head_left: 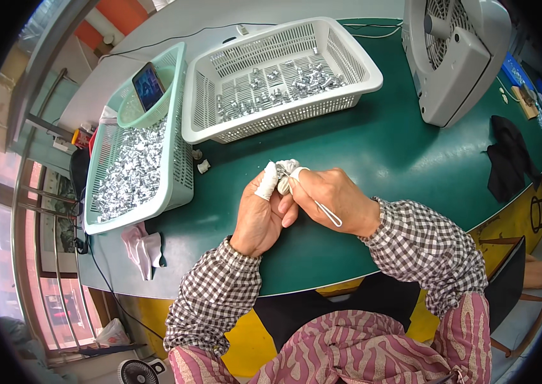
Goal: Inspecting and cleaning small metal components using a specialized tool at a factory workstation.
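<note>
Over the green table (232, 163), my two hands meet near the middle. My left hand (257, 221), with white wrapping on its fingertips, is closed around a small silvery metal part (282, 171), mostly hidden by the fingers. In a pinch grip, my right hand (338, 195) holds a thin tool with a white looped end (328, 214) that sticks out below the palm. Its working tip is hidden at the left fingers. A white covering also shows on the right fingertip.
A white basket (284, 131) with scattered metal parts stands beyond my hands. Left of it, a pale green basket (178, 160) is heaped with parts and bears a green bowl (131, 115) with a phone (148, 88). A grey fan (450, 70) stands right; cloths (143, 248) lie left.
</note>
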Demonstrator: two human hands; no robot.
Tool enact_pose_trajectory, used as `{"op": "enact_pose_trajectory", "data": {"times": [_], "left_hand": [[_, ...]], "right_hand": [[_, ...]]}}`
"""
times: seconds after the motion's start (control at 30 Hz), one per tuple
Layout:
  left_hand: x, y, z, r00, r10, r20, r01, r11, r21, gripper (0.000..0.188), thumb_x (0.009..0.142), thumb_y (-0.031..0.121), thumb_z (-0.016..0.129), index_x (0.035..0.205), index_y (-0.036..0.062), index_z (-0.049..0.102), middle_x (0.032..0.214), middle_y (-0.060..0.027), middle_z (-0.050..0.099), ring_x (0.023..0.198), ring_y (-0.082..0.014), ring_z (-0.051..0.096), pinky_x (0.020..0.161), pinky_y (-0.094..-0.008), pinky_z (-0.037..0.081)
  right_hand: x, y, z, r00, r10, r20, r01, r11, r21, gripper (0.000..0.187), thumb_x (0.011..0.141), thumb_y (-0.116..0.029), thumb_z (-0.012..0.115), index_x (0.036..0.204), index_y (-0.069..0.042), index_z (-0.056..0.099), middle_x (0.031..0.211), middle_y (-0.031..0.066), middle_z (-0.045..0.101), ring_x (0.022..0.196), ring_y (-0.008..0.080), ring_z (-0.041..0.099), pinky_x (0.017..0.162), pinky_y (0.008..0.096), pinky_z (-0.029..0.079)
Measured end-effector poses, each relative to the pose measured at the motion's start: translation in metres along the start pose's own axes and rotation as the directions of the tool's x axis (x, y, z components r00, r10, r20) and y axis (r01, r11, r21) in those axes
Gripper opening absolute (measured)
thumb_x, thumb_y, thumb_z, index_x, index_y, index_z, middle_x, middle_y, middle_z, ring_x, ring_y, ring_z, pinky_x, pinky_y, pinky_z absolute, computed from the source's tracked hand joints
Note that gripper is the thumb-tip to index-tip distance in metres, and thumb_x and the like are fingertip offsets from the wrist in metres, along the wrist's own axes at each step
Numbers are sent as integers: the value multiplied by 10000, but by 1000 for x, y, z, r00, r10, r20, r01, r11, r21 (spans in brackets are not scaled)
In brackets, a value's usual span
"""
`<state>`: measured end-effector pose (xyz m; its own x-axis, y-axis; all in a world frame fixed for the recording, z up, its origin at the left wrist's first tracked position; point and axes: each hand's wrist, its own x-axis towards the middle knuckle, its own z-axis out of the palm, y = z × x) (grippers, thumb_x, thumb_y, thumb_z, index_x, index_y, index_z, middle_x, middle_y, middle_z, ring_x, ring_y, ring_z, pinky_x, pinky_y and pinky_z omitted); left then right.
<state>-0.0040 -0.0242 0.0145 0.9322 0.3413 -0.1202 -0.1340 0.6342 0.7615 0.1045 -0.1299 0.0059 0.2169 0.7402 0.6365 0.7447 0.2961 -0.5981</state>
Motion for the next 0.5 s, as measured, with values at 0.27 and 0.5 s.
{"op": "enact_pose_trajectory", "data": {"times": [0.27,0.5], "left_hand": [[1,1,-8,998,-43,-43,39,995,-97,337,956,273,391,1064,-22,513,767,-13,487,540,-57,384,428,-198,371],[1,3,-2,997,-79,-4,79,996,-34,344,951,290,401,1065,-16,510,751,-4,464,563,-62,407,441,-206,377]], "right_hand": [[-1,0,-1,985,-117,130,149,950,-276,161,739,-17,565,687,-34,414,565,107,521,480,268,547,404,336,428],[-2,-1,-3,991,-48,125,77,967,-243,173,723,-14,572,681,-41,407,559,96,513,476,257,539,404,331,425]]}}
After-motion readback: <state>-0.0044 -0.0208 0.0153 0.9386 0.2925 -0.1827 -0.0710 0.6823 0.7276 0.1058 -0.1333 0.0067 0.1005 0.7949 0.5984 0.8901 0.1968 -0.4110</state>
